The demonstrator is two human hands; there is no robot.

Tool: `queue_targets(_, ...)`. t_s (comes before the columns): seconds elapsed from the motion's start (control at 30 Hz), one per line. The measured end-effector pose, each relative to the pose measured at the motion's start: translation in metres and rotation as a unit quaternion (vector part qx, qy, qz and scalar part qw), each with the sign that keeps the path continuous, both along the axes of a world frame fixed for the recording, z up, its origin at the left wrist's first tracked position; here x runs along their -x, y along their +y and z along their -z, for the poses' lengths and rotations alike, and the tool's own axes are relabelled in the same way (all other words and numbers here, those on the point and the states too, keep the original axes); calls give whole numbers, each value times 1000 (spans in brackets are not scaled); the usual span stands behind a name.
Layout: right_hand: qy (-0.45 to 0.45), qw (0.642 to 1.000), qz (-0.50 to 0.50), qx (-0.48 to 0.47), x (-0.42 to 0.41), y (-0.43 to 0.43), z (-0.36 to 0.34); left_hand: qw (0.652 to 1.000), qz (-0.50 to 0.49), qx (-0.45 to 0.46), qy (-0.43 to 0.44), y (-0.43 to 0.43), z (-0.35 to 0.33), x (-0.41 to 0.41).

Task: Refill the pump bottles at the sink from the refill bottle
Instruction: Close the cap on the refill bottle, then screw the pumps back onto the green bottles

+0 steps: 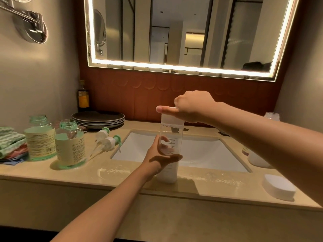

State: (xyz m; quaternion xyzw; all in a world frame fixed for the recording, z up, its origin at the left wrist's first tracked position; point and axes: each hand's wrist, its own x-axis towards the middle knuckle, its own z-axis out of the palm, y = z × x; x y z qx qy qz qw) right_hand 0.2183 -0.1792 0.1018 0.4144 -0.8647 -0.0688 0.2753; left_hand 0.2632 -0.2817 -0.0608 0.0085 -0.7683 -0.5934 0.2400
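Observation:
A tall clear refill bottle [170, 137] with a white cap [172, 119] stands on the counter's front edge before the sink [139, 145]. My left hand [158, 155] wraps its lower body. My right hand [191, 106] grips the cap from above. At the left stand two open green pump bottles [39, 138] [70, 145], both uncapped. Their two pump heads [103, 132] [111, 142] lie on the counter between them and the sink.
Stacked dark plates [98, 118] and a dark bottle [83, 97] sit at the back left, folded cloths [10, 142] at the far left. A white lid [278, 186] lies at the front right, with a white bottle [257, 158] behind my right arm. A lit mirror [183, 32] hangs above.

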Motion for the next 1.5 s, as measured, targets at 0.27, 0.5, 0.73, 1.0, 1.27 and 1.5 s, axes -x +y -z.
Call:
queue_targets(0.27,-241,967,-85,-12,1,7,-4,1000,0,-14,-10,2,-3,-1)
queue_targets(0.5,-14,998,49,28,-5,-21,7,996,-72,50,-3,6,-1,1)
queue_targets(0.73,18,988,152,-28,-15,-30,3,982,-150,118,5,12,7,2)
queue_targets(1.0,-231,952,-19,202,-6,-8,33,981,-55,172,-69,-16,20,-21)
queue_targets(1.27,-500,743,-113,430,-12,1,139,884,-386,247,95,-98,36,-87)
queue_targets(1.5,-537,703,-118,451,-8,-32,155,822,-523,191,117,-146,32,-110)
